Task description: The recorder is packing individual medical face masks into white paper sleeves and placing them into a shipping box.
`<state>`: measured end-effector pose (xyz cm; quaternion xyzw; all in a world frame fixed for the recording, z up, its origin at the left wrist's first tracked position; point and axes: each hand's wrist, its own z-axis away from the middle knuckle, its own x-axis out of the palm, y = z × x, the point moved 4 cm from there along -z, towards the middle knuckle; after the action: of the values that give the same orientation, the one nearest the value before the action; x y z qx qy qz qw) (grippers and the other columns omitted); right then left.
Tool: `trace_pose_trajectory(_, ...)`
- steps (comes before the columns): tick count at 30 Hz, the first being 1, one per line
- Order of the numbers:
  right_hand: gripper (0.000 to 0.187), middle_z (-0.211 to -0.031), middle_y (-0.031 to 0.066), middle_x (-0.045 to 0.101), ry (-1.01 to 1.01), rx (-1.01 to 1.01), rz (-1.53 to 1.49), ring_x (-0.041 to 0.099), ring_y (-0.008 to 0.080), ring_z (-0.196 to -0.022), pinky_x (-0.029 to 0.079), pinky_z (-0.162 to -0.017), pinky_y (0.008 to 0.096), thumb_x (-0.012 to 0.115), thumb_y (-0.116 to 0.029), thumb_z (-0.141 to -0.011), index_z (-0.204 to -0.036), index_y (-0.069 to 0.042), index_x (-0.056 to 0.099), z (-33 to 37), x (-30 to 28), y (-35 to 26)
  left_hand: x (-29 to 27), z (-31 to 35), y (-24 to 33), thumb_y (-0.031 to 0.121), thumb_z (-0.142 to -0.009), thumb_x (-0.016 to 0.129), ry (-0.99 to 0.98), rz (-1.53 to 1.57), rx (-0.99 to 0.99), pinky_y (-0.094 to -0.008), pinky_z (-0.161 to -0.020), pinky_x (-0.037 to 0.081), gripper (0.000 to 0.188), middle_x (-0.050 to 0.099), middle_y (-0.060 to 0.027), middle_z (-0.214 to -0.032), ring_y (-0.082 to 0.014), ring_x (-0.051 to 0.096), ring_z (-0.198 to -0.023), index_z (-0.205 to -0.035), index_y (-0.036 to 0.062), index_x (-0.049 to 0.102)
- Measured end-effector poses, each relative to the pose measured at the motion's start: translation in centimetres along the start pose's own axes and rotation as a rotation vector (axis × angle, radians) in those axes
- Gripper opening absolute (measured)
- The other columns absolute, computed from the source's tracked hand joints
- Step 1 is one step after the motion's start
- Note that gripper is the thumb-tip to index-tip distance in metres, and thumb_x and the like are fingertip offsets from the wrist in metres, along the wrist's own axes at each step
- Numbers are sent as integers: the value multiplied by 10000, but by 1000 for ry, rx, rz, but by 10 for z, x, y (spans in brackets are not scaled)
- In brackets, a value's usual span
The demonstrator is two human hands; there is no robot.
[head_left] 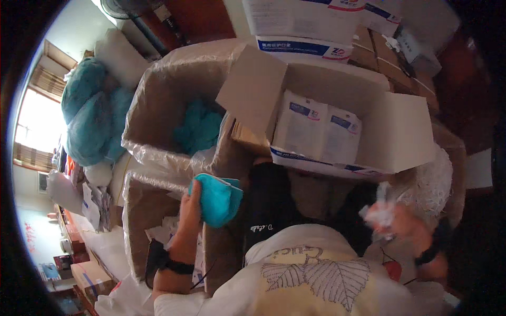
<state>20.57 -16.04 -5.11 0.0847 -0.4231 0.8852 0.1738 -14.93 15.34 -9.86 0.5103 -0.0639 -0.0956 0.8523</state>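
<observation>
My left hand (191, 206) is closed round a small stack of folded teal face masks (217, 199), above the edge of a plastic-lined carton (147, 203) holding white printed packets. On the other side, my right hand (403, 224) is blurred by motion. It grips a crumpled white and clear plastic wrapper (380, 216), also smeared. In front of me stands an open white carton (329, 162) with its flaps spread. White packets with blue labels (316, 129) stand in it side by side.
Loose teal masks (197, 126) lie in a larger plastic-lined carton (153, 105) at the far left. Behind it are big clear bags of teal masks (87, 116). Closed white cartons (303, 26) are stacked at the back. A bundle of white strands (435, 176) hangs at the right.
</observation>
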Motion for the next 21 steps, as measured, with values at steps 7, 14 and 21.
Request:
trace_pose_trajectory(7, 258, -731, -10, 522, 134, 88, 33, 472, 83, -592, 435, -547, 249, 474, -132, -847, -1075, -47, 561, -18, -15, 55, -40, -174, 28, 492, -852, 433, -125, 434, 70, -443, -947, 366, 616, 420, -125, -1275, -287, 428, -1142, -1294, 70, 356)
trace_pose_trajectory(14, 238, -768, 73, 597, 1366, -191, 787, 574, 197, -696, 473, -620, 356, 538, -150, -766, -950, -2, 566, 152, -278, 17, -85, -242, 60, 337, -875, 442, -29, 229, 251, -326, -800, 406, 336, 564, -42, -950, -163, 516, -863, -1089, 93, 530)
trace_pose_trajectory(21, 362, -1097, 90, 563, 1577, -426, 640, 524, 175, -1011, 400, -872, 304, 536, -209, -842, -1147, -14, 520, 164, -296, -55, 75, -62, 106, 326, -880, 455, 273, 75, 875, -267, -796, 380, 357, 538, -63, -941, -163, 508, -872, -1092, 44, 512)
